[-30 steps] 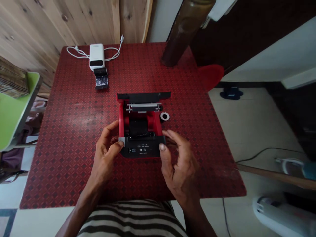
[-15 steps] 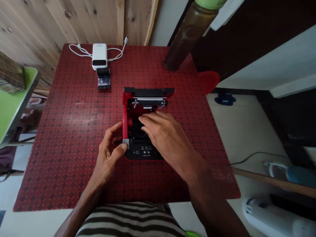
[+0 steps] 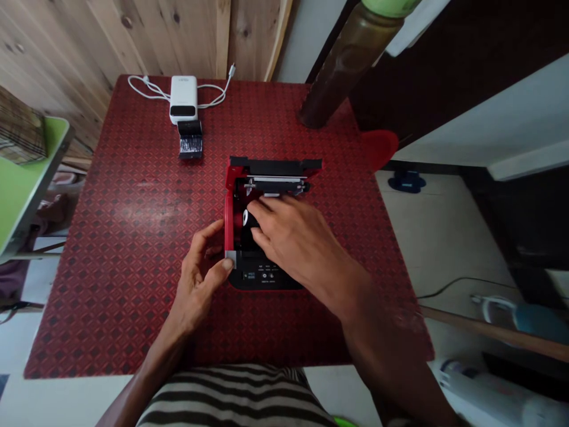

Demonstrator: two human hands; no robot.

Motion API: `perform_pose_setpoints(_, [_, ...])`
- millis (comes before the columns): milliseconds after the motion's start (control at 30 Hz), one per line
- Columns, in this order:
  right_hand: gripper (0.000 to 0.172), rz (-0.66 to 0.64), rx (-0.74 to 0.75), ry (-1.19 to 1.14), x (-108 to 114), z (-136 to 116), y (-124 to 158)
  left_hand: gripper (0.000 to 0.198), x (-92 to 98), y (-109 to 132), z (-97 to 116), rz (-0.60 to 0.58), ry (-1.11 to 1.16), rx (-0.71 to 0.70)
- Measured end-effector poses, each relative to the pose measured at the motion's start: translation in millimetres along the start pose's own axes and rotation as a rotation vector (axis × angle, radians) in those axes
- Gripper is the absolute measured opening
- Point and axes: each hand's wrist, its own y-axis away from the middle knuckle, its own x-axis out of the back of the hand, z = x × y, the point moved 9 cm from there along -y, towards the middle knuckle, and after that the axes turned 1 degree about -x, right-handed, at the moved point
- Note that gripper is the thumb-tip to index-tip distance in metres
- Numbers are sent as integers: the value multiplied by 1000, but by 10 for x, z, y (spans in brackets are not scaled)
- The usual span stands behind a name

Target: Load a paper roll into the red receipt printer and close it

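Note:
A small red and black printer point(image 3: 240, 261) sits on the table with its lid point(image 3: 275, 168) tilted up. Inside its bay, a black roll with a white ring at its end point(image 3: 246, 218) shows beside the fingers of my right hand point(image 3: 296, 234). Those fingers curl round the roll, and the back of the hand hides most of it. My left hand point(image 3: 200, 276) steadies the printer's left side, thumb on the grey front corner and fingers against the red wall.
A white power bank point(image 3: 184, 95) with a white cable lies at the back left of the red patterned table point(image 3: 133, 284). In front of it is a curled black strip point(image 3: 190, 142). A tall dark bottle point(image 3: 331, 71) with a green cap stands at the back right.
The white-ended roll now shows in the bay at my right fingertips, where they hid it before. My left hand keeps its hold. The whole view has shifted slightly.

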Motion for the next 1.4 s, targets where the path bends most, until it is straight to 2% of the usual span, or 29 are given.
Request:
perform_pose_setpoints(133, [17, 228, -5, -104, 413, -47, 338, 62, 5, 13, 3, -4, -10, -1])
perform_pose_setpoints(200, [19, 344, -66, -244, 590, 93, 592, 62, 5, 21, -6, -7, -9, 4])
perform_pose_setpoints(267, [25, 437, -180, -395, 659, 347, 899, 61, 14, 27, -22, 0, -6, 9])
perform_pose_setpoints(400, [30, 545, -428, -704, 411, 833, 1535, 58, 38, 21, -45, 16, -15, -17])
perform_pose_setpoints(500, [28, 554, -517, -873, 45, 911, 1808, 54, 58, 2, -36, 25, -27, -71])
perform_pose_setpoints(633, [27, 434, -570, -926, -441, 760, 1793, 53, 66, -20, -35, 20, -43, -123])
perform_pose_setpoints(767, [30, 409, -559, -808, -630, 655, 1622, 52, 86, -35, -52, 36, -56, -131])
perform_pose_setpoints(900, [36, 420, -539, -753, -637, 667, 1498, 52, 84, -38, -49, 31, -54, -130])
perform_pose_setpoints(1033, [46, 369, -500, -740, -653, 680, 1434, 53, 81, -28, -49, 19, -60, -124])
perform_pose_setpoints(1200, [66, 321, -519, -771, -698, 731, 1530, 52, 71, -23, -52, 9, -50, -129])
perform_pose_setpoints(1267, [63, 329, -542, -762, -659, 792, 1602, 51, 61, -26, -48, 2, -45, -129])
perform_pose_setpoints(1400, [36, 390, -595, -697, -499, 1032, 1655, 52, 62, -25, -38, 12, -55, -120])
